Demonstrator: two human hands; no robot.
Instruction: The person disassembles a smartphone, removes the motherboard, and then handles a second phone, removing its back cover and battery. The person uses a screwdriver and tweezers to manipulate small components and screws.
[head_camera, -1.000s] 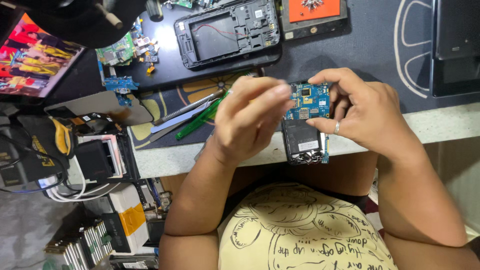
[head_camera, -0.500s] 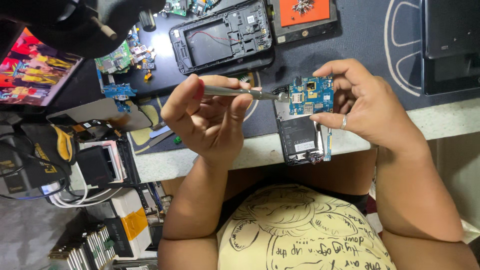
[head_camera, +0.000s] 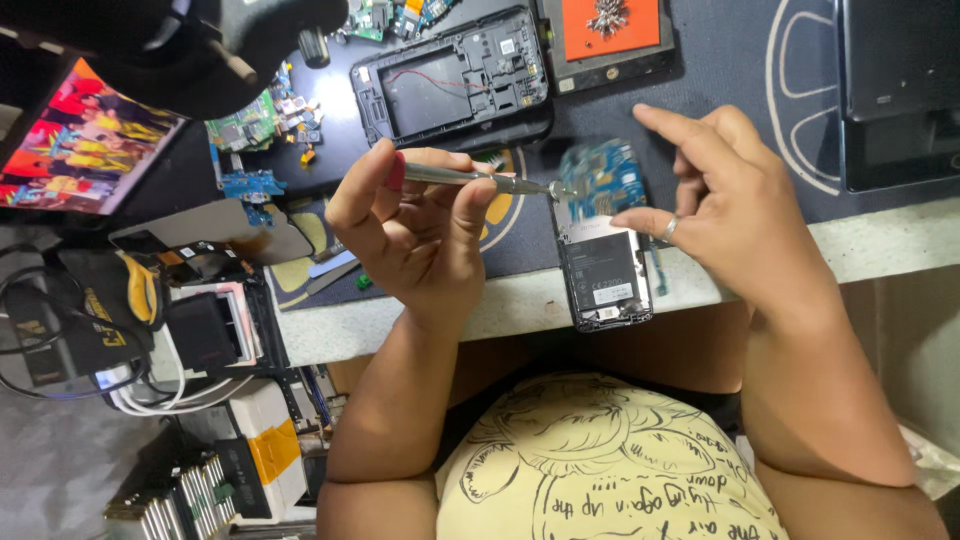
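Your left hand (head_camera: 415, 230) is closed around a slim metal screwdriver (head_camera: 470, 178), thumb and fingers pinching the shaft so it lies nearly level, its tip reaching toward the blue circuit board (head_camera: 600, 182) of an opened phone (head_camera: 603, 262). That phone lies with its lower end at the pale edge of the workbench (head_camera: 880, 245) and its upper end on the dark work mat (head_camera: 720, 90), the black battery section toward you and the blue board at the far end (the board shows blurred, so its detail cannot be read). Your right hand (head_camera: 730, 215) is open, fingers spread and curved just beside the phone's right side; the ringed finger comes close to the phone's edge, though whether it touches cannot be told. Farther back on the mat sits an empty black phone frame (head_camera: 455, 80), with an orange-faced part (head_camera: 610, 30) near it and small green and blue boards (head_camera: 250, 130) to its left. A colourful printed picture (head_camera: 80, 150) lies at the far left.
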